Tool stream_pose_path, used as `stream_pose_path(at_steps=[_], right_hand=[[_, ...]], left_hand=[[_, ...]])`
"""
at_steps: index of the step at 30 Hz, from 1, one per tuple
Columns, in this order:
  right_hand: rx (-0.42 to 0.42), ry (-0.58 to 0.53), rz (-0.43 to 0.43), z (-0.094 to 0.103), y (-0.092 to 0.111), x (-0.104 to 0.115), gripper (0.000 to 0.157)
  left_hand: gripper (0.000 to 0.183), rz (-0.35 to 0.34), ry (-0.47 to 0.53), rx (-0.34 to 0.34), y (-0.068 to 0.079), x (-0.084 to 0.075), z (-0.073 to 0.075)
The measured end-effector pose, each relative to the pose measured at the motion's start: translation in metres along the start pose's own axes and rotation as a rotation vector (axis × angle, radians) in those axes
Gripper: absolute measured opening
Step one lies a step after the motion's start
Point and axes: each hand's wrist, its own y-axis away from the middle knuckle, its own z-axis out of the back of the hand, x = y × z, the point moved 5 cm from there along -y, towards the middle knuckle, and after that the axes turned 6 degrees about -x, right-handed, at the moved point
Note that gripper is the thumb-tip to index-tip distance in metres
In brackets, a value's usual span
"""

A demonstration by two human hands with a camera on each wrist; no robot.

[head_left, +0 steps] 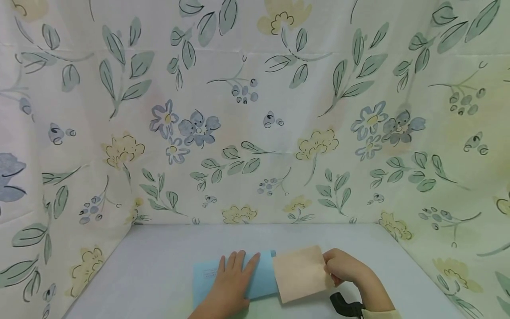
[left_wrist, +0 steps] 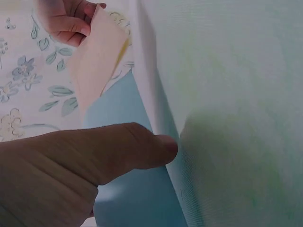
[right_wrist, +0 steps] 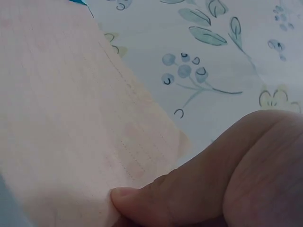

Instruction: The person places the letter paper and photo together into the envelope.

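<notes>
My left hand (head_left: 233,283) lies on a light blue paper piece (head_left: 264,280), fingers spread and straight, pressing it to the table. Faint small print shows near the blue piece's left end. In the left wrist view the thumb reaches along the blue paper's (left_wrist: 137,198) edge. With thumb and fingers my right hand (head_left: 346,266) pinches the right edge of a peach-coloured paper piece (head_left: 303,274). The peach piece is tilted, and its left edge meets the blue piece's right end. In the right wrist view the thumb presses on the peach paper (right_wrist: 85,118), which has faint dotted lines.
The table (head_left: 159,252) has a pale, light-toned surface. Behind it and at both sides hangs a floral cloth (head_left: 255,177). A black strap piece (head_left: 346,305) sits at the right wrist, beside a pale yellow sleeve (head_left: 382,314).
</notes>
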Motion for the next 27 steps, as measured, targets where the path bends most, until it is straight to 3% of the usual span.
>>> stream_pose_path(at_steps=[5,8,13,19,27], right_hand=[[-0.070,0.034,0.013,0.002,-0.001,0.003,0.027],[-0.068,0.036,0.041,0.002,-0.001,0.007,0.022],[-0.045,0.021,0.090,0.001,-0.001,0.012,0.016],[-0.094,0.035,0.089,0.007,-0.001,0.014,0.014],[-0.184,0.075,0.057,0.007,0.000,0.016,0.013]], left_hand=[[0.116,-0.018,0.040,0.058,-0.001,-0.001,-0.003],[0.116,-0.019,0.060,0.092,-0.001,-0.002,-0.005],[0.116,-0.024,0.045,0.082,-0.001,-0.001,-0.003],[0.116,-0.040,0.054,0.059,0.000,-0.001,0.000],[0.116,-0.038,0.085,0.122,0.001,-0.001,0.003]])
